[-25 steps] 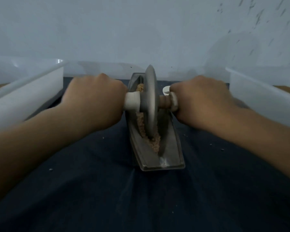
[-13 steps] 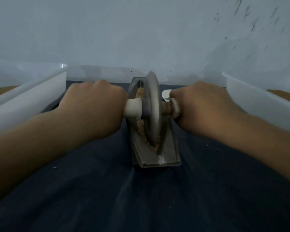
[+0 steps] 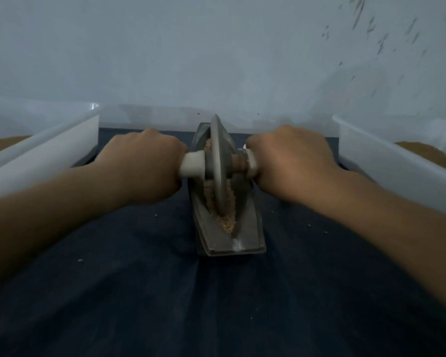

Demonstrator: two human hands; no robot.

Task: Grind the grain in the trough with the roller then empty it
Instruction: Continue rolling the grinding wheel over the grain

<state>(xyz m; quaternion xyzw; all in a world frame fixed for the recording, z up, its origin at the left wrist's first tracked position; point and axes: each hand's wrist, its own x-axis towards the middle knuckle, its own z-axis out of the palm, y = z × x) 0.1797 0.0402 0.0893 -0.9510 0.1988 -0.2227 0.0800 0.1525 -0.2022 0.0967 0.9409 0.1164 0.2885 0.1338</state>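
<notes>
Two roller handles gripped: left hand at nine o'clock, right hand at three; trough runs six-to-twelve between.

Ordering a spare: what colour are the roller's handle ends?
Off-white, clearest on the left handle in the head view.

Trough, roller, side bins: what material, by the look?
Trough: dull grey, matte, worn near end; looks like cast metal, stone not ruled out. Roller: same grey, faint sheen on the disc face, likely metal; pale handle sleeve, material unclear. Bins: translucent white, glossy rims, so plastic.
</notes>
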